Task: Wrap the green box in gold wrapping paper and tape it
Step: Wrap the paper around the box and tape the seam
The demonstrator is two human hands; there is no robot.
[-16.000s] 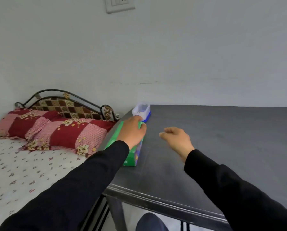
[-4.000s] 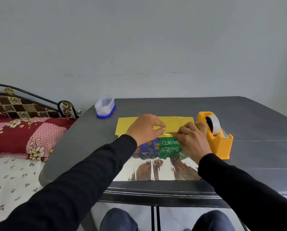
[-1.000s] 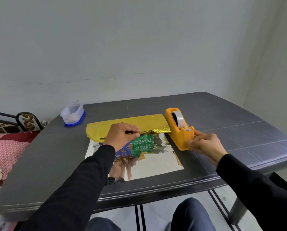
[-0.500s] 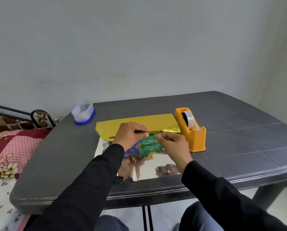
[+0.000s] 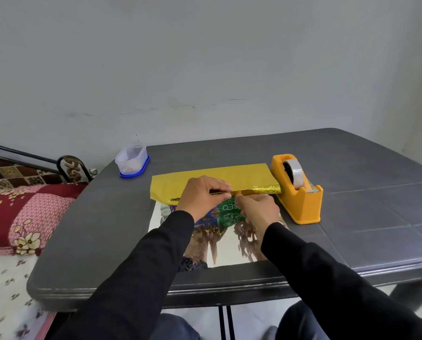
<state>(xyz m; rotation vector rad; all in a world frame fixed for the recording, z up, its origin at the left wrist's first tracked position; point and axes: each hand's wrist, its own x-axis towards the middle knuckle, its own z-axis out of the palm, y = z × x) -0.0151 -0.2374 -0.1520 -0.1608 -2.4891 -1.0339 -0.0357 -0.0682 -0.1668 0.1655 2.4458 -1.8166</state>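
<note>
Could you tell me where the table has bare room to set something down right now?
The table is bare right of the orange tape dispenser, behind the gold wrapping paper toward the wall, and left of it, in front of the plastic container. The middle is crowded: left hand and right hand work over the green box.

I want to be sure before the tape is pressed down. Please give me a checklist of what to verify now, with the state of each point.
1. Gold wrapping paper folded over the far side of the green box: ok.
2. Left hand holds the folded edge down on the box: ok.
3. Right hand is at the fold edge, beside the left hand: ok.
4. A piece of tape is in the right hand: cannot tell.
5. Near half of the paper pulled up over the box: not ok, it lies flat, silver side up.
6. Tape dispenser within reach, right of the paper: ok.
</note>
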